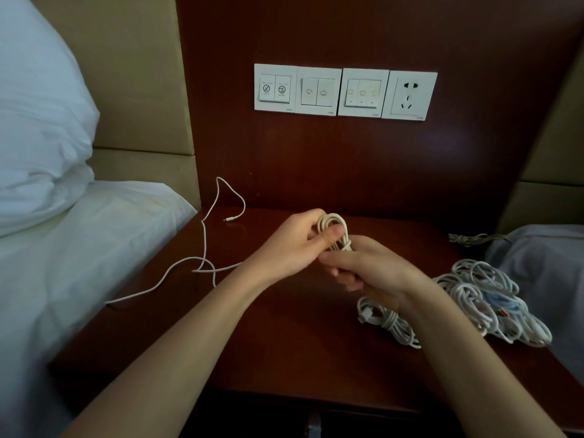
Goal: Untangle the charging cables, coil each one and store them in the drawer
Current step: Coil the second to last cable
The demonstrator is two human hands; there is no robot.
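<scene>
Coiling step. Left grip (294, 245) and right grip (373, 273) both clamped on one coil (336, 227), held above counter (284, 343). Loose cable (205, 248) lies left; joined to coil? Cannot tell. Next, likely: finish winding, secure it. Pile (486, 298) waits right.

Dark wood table (284, 358) against matching wall panel (316, 159); switch plates (322, 90) and socket (409, 95) at 12. White bed (79, 254) and pillow (38, 121) at 9, beige headboard (142, 74) behind. Dim light.

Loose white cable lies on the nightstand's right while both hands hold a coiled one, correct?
No: the head view shows the loose white cable on the left of the nightstand. The left hand and right hand do hold a coiled cable.
</scene>
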